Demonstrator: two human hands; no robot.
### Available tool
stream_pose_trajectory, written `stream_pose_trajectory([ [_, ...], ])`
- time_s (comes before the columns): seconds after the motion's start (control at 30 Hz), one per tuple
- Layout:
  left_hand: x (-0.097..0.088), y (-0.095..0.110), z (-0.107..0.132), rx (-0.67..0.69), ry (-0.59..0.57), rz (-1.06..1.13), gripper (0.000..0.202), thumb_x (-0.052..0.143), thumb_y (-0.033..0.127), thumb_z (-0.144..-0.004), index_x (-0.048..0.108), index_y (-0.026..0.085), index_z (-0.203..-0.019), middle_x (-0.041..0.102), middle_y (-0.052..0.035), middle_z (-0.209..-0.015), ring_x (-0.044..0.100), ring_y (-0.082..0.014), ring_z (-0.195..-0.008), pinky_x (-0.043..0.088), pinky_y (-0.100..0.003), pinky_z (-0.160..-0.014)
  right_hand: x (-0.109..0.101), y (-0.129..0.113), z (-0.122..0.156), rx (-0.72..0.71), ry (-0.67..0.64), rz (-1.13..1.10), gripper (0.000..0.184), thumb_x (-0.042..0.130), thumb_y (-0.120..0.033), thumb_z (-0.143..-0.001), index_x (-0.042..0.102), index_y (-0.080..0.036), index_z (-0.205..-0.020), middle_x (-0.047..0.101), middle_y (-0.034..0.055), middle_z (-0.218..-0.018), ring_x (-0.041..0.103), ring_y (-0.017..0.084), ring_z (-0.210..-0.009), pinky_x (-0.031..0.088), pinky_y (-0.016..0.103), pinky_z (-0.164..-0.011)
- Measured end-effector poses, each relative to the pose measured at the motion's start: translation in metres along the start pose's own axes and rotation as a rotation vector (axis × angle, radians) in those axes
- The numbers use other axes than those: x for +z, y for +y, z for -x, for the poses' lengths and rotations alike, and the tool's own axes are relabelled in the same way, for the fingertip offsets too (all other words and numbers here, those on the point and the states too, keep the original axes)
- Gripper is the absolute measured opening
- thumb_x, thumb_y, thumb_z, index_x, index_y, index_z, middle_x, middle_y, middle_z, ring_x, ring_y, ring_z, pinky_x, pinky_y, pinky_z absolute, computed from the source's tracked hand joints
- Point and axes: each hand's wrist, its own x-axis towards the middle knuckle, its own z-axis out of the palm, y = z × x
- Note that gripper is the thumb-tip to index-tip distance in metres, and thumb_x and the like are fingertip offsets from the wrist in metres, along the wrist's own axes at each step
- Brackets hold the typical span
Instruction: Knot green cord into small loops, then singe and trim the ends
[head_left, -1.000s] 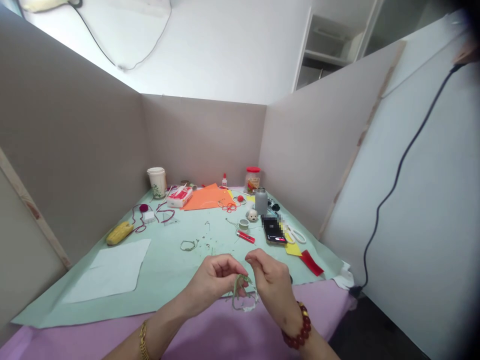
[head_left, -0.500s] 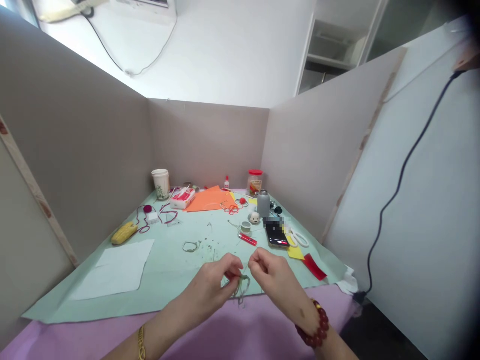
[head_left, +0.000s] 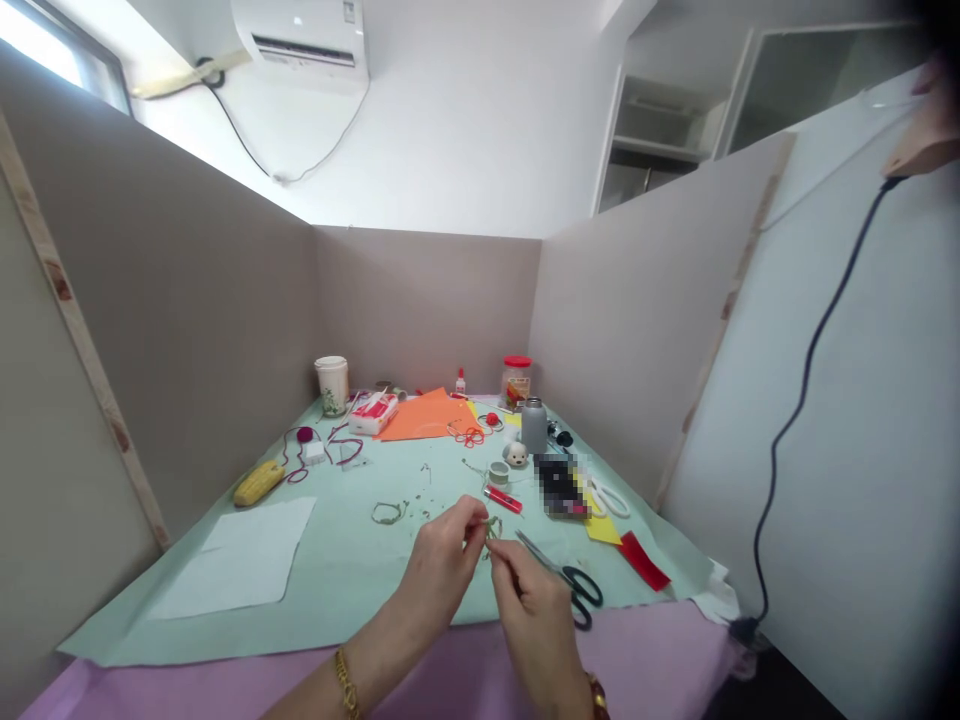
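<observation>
A small knotted bundle of thin green cord (head_left: 493,527) is between my hands, just above the front of the table. My left hand (head_left: 446,550) pinches it between thumb and fingertips. From below and to the right, my right hand (head_left: 531,595) has thumb and index finger pressed together on the strands, close to the left fingertips. Black-handled scissors (head_left: 576,578) lie beside my right hand, their blades pointing away to the left. A red lighter (head_left: 503,499) and a roll of thread (head_left: 498,472) are just beyond my fingers. A cord loop (head_left: 386,513) lies to the left.
A phone (head_left: 559,487), white scissors (head_left: 611,498) and a red strip (head_left: 643,562) lie on the right. A grey bottle (head_left: 533,427) and a toy dog head (head_left: 516,455) stand behind. White paper (head_left: 240,560) lies left. Grey panels (head_left: 427,300) enclose the table.
My right hand has come down and in, and its fingers now meet the green cord at my left hand. The black-handled scissors, hidden before, now show. The view has tilted upward.
</observation>
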Motion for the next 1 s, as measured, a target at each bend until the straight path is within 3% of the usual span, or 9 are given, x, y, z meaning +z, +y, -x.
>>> stream_pose_trajectory([
  [0.17, 0.003, -0.002, -0.002, -0.149, 0.02, 0.244, 0.013, 0.049, 0.017, -0.079, 0.061, 0.02, -0.083, 0.066, 0.0009, -0.074, 0.059, -0.0146, -0.068, 0.044, -0.023, -0.064, 0.002, 0.011, -0.001, -0.129, 0.05, 0.036, 0.035, 0.037, -0.015, -0.088, 0.068, -0.015, -0.104, 0.072, 0.0084, -0.097, 0.067, 0.017, -0.088, 0.049, 0.023, -0.078],
  [0.47, 0.004, -0.009, -0.009, -0.356, -0.058, 0.665, 0.015, 0.062, 0.02, -0.068, 0.069, 0.013, -0.08, 0.068, -0.0038, -0.069, 0.063, -0.0167, -0.066, 0.048, -0.027, -0.065, 0.004, 0.024, -0.007, -0.204, 0.086, 0.147, 0.037, 0.033, -0.013, -0.088, 0.068, -0.014, -0.1, 0.072, 0.007, -0.083, 0.068, 0.017, -0.073, 0.05, 0.025, -0.066],
  [0.77, 0.004, -0.01, -0.013, -0.425, -0.127, 0.659, 0.013, 0.063, 0.021, -0.068, 0.065, 0.011, -0.075, 0.061, -0.0012, -0.06, 0.058, -0.0131, -0.058, 0.046, -0.026, -0.061, 0.0, 0.031, -0.01, -0.296, 0.006, 0.272, 0.034, 0.032, -0.01, -0.087, 0.065, -0.02, -0.091, 0.066, 0.0017, -0.069, 0.063, 0.018, -0.061, 0.043, 0.026, -0.056],
  [0.87, 0.004, -0.006, -0.012, -0.437, -0.092, 0.648, 0.01, 0.059, 0.021, -0.071, 0.062, 0.013, -0.076, 0.058, 0.0008, -0.063, 0.054, -0.0107, -0.056, 0.046, -0.025, -0.06, 0.0, 0.03, -0.006, -0.256, 0.036, 0.179, 0.026, 0.034, -0.015, -0.09, 0.06, -0.018, -0.094, 0.065, 0.002, -0.07, 0.062, 0.016, -0.06, 0.042, 0.024, -0.057],
  [1.0, 0.001, 0.003, -0.01, -0.479, -0.128, 0.744, 0.01, 0.059, 0.023, -0.074, 0.059, 0.014, -0.079, 0.056, 0.0009, -0.071, 0.05, -0.0098, -0.061, 0.047, -0.024, -0.061, 0.005, 0.028, 0.004, -0.084, 0.098, -0.003, 0.02, 0.04, -0.027, -0.092, 0.056, -0.019, -0.084, 0.058, -0.0011, -0.062, 0.054, 0.013, -0.052, 0.04, 0.022, -0.053],
])
